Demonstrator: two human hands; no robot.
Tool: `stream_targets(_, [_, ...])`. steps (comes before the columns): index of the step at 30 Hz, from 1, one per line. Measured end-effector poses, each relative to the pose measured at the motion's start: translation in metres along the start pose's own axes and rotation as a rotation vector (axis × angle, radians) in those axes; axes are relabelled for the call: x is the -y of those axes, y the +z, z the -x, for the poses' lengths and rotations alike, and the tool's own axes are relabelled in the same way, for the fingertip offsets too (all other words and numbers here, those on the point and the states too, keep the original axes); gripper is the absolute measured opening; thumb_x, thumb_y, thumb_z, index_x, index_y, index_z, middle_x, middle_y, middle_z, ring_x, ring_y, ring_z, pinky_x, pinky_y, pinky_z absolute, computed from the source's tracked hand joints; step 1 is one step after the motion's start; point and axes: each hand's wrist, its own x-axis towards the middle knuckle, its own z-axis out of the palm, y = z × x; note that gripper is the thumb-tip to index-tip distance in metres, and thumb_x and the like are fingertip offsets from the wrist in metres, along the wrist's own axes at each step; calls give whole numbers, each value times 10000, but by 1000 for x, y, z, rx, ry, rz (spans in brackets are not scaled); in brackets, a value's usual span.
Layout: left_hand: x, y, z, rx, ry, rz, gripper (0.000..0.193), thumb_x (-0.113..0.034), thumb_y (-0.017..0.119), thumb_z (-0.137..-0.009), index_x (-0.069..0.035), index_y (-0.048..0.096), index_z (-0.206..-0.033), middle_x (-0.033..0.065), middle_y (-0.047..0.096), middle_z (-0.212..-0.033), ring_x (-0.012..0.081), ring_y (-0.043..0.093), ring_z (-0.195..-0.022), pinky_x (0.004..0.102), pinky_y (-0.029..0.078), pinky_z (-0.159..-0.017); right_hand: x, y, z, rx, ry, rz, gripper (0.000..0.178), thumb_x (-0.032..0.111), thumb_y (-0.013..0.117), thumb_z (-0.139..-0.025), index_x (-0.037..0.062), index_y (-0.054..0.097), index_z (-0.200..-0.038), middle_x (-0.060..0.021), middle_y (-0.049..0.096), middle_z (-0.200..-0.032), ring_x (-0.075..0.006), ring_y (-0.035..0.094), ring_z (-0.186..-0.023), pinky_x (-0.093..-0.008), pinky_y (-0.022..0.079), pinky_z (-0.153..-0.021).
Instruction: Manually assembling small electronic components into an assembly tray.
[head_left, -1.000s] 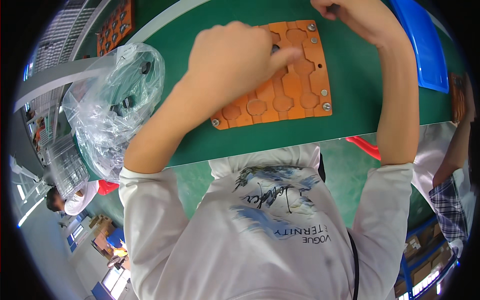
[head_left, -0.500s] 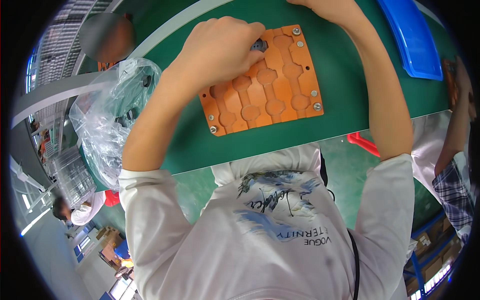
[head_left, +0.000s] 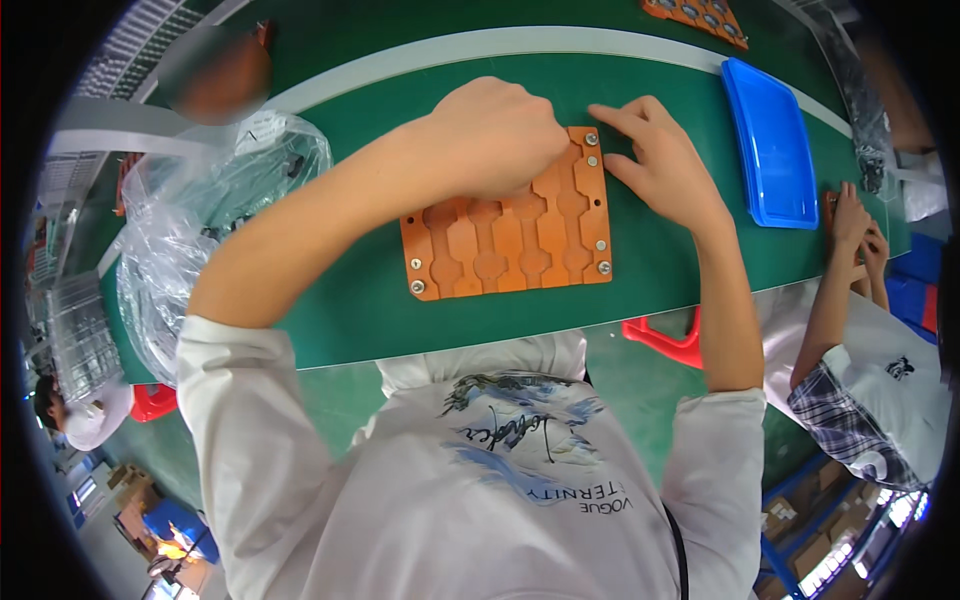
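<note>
An orange fixture plate (head_left: 508, 240) with rows of rounded recesses and screws at its corners lies on the green table. My left hand (head_left: 505, 135) is over the plate's far part, its fingers curled down and closed; whatever they hold is hidden under the hand. The recesses in the near part of the plate show bare. My right hand (head_left: 655, 165) is just off the plate's far right corner, with index finger and thumb apart and nothing between them.
A clear plastic bag (head_left: 180, 290) with dark parts inside lies to the left. On the right lies a blue tray (head_left: 785, 170); beyond it are a co-worker's hands (head_left: 855, 225). Another orange plate (head_left: 700, 15) is at the far edge. A red stool (head_left: 665, 345) shows below the table.
The view has shifted, so the plate appears lower. My left hand has moved to the plate's far right part, hiding the dark part seen by its fingers. My right hand has come back to the plate.
</note>
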Motion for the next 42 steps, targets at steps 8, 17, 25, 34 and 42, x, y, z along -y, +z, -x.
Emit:
stream_targets(8, [-3, -20, -5, 102, 19, -10, 98, -48, 710, -612, -28, 692, -706, 141, 660, -655, 301, 671, -632, 377, 537, -576, -22, -23, -17, 102, 6, -88, 531, 43, 700, -802, 139, 631, -1320, -50, 554, -992, -139, 445, -679, -281, 431, -642])
stream_targets(17, [15, 6, 12, -55, -38, 155, 158, -179, 686, -794, -30, 695, -745, 152, 654, -673, 319, 674, -684, 412, 542, -621, -4, -20, -5, 44, 59, 220, 390, 172, 710, -852, 75, 660, -1226, -63, 580, -878, -173, 500, -717, -293, 443, -656])
stream_targets(25, [28, 4, 31, -126, -28, 234, 330, -367, 640, -866, -39, 653, -837, 210, 653, -734, 406, 649, -740, 499, 517, -674, 11, -24, -7, 79, 89, 111, 359, 95, 745, -806, 57, 685, -1158, -20, 579, -847, -120, 458, -651, -261, 415, -600])
stream_targets(34, [-22, 78, 92, -756, -106, 222, 242, -316, 732, -823, -105, 613, -820, 57, 568, -820, 242, 624, -624, 376, 499, -538, 36, -7, -21, 138, -200, 171, 340, 112, 735, -802, 109, 701, -1140, -44, 574, -997, -146, 469, -679, -277, 418, -607])
stream_targets(42, [-7, 83, 125, -698, -153, 387, 287, -321, 787, -759, -99, 629, -848, 39, 569, -960, 240, 613, -635, 375, 494, -552, 41, -6, -23, 181, -111, 136, 325, 135, 725, -818, 52, 701, -1131, -42, 561, -957, -146, 459, -672, -280, 420, -615])
